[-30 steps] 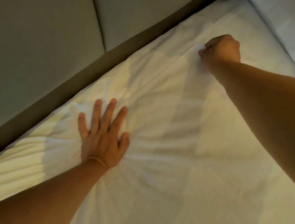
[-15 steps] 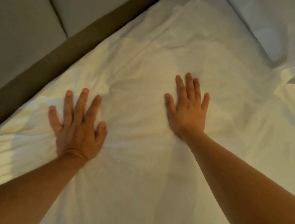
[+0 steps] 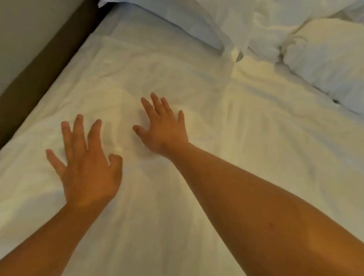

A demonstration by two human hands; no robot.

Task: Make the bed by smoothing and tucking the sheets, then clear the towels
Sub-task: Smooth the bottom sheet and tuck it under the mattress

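Fingers (image 3: 78, 134) of the left hand (image 3: 87, 172) were spread wide and laid flat on the sheet (image 3: 186, 241), nothing being gripped; the right hand (image 3: 165, 133), just beyond and to the right, was likewise splayed, palm down, with nothing held. Whether full weight was being pressed through either palm could not be told. Both hands were probably placed so in order that creases might be pushed outward, since faint wrinkles were seen fanning away from the fingertips. The sheet was spread under and all around both hands, its visible left edge running diagonally away from the near left toward the far pillows, and its long axis was judged to lie along that line. To the left of the fingers a dark frame (image 3: 28, 91) was seen along that edge, where tucking was judged not yet done. Beyond the fingers a flat pillow (image 3: 169, 5) was lying, and farther right a rumpled pillow (image 3: 337, 60). No towels were seen.
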